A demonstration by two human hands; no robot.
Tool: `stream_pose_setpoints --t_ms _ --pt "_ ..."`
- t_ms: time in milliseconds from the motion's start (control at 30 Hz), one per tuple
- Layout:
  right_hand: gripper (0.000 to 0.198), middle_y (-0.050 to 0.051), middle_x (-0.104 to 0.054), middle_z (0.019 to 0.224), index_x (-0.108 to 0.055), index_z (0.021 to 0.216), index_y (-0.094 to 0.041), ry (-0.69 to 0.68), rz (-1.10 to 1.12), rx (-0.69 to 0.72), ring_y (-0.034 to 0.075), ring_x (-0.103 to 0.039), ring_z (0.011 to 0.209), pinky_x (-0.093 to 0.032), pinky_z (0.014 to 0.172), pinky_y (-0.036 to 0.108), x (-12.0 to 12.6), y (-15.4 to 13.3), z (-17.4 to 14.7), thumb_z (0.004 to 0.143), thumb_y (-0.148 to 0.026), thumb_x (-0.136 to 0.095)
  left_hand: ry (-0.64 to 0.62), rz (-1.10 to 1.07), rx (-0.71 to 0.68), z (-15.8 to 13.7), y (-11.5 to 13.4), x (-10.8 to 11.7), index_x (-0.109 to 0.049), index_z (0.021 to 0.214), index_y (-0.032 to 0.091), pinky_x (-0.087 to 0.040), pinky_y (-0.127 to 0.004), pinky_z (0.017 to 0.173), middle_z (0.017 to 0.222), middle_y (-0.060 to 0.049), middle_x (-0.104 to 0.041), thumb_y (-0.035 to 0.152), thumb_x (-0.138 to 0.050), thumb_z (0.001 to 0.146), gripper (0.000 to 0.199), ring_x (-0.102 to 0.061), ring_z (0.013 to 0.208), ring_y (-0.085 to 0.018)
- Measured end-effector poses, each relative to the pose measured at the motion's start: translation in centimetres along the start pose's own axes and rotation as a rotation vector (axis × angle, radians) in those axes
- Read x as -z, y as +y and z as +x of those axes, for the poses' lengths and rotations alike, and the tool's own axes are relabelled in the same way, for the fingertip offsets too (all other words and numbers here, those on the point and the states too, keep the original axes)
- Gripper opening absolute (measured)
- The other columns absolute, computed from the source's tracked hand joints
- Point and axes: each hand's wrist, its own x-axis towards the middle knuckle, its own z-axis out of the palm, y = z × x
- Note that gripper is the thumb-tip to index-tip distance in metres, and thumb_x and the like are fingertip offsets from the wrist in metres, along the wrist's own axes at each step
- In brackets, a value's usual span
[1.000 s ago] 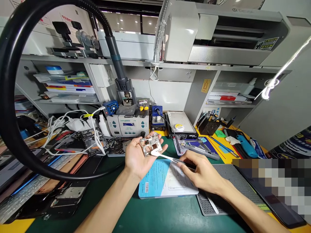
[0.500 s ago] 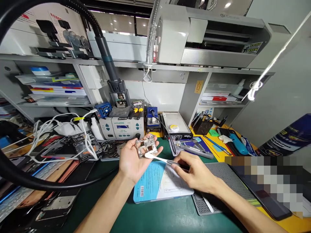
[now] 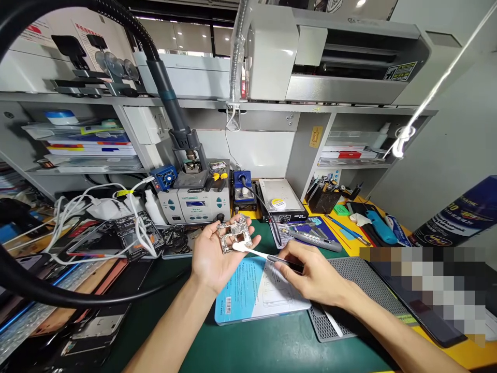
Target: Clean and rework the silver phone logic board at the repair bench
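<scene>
My left hand [image 3: 212, 259] is turned palm up and holds a small phone circuit board [image 3: 232, 231] with a cut-out in its middle, resting across the fingers. My right hand [image 3: 310, 272] pinches the dark handle of a white-headed brush [image 3: 267, 256] that looks like a toothbrush. The white head lies against the lower edge of the board. Beneath both hands sits a flat blue and white box [image 3: 252, 300].
A soldering station [image 3: 194, 204] and a silver heating plate [image 3: 277, 194] stand behind. Phone parts and tangled white cables [image 3: 73, 212] crowd the left. On the right are a grey mat [image 3: 357, 280], a phone [image 3: 427, 316] and a spray can [image 3: 458, 212].
The view shifts slightly. The brush head stays at the lower part of the board, with only a tiny movement, and both hands keep their hold.
</scene>
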Motion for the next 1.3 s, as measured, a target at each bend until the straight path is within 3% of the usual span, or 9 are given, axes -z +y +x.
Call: stream_pose_setpoints --t_ms 267,500,933,1300 --pt "0.011 -0.001 -0.059 0.070 -0.057 0.078 -0.020 0.056 -0.073 -0.011 0.015 -0.050 0.062 -0.037 0.059 0.029 1.3 1.0 0.2 0.087 -0.025 -0.056 0.025 -0.011 -0.014 0.1 0.3 0.0 -0.062 0.110 0.004 -0.053 -0.059 0.085 0.107 -0.025 -0.069 0.029 -0.044 0.091 0.036 -0.069 0.095 -0.036" --pt "0.013 0.000 -0.062 0.073 -0.059 0.081 -0.019 0.007 -0.039 -0.006 0.015 -0.051 0.064 -0.037 0.058 0.028 0.7 0.7 0.1 0.089 -0.027 -0.054 0.019 0.011 -0.004 0.1 0.2 -0.1 -0.063 0.107 0.005 -0.054 -0.059 0.084 0.105 -0.025 -0.069 0.030 -0.044 0.091 0.035 -0.070 0.090 -0.034" --pt "0.010 -0.001 -0.060 0.069 -0.058 0.078 -0.019 0.010 -0.135 0.018 0.015 -0.049 0.061 -0.034 0.058 0.028 1.9 1.4 0.3 0.086 -0.025 -0.054 -0.006 0.046 0.019 0.3 0.3 0.1 -0.061 0.109 0.004 -0.055 -0.053 0.080 0.104 -0.027 -0.068 0.030 -0.049 0.090 0.035 -0.070 0.087 -0.034" --pt "0.013 0.002 -0.063 0.075 -0.060 0.082 -0.019 0.119 -0.185 -0.018 0.016 -0.052 0.062 -0.034 0.055 0.029 2.1 2.3 0.5 0.088 -0.030 -0.054 -0.013 0.119 0.078 0.5 0.2 0.2 -0.061 0.115 0.002 -0.054 -0.052 0.079 0.107 -0.030 -0.068 0.031 -0.049 0.091 0.039 -0.070 0.094 -0.036"
